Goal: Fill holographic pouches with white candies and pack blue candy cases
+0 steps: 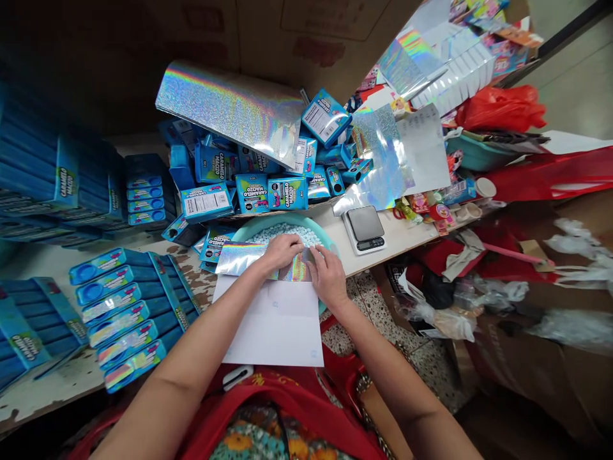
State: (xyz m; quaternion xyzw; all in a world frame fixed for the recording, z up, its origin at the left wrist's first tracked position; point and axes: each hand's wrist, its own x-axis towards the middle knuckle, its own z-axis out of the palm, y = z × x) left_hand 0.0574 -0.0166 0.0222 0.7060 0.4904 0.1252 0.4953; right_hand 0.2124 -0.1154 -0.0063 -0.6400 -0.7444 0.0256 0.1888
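Shiny sheet point(244, 259) is touched along its silvery band by the left hand point(283, 251) and the right hand point(330, 278); whether it is pinched or only pressed cannot be told. White paper point(275, 319) is exposed on the near side of the grip. Just beyond, a teal bowl point(327, 237) of white pellets point(268, 232) is partly covered. Scale point(366, 223) is placed to the right; blue boxes point(287, 193) are heaped farther beyond.

A white-backed holographic sheet point(269, 310) lies far edge folded over.
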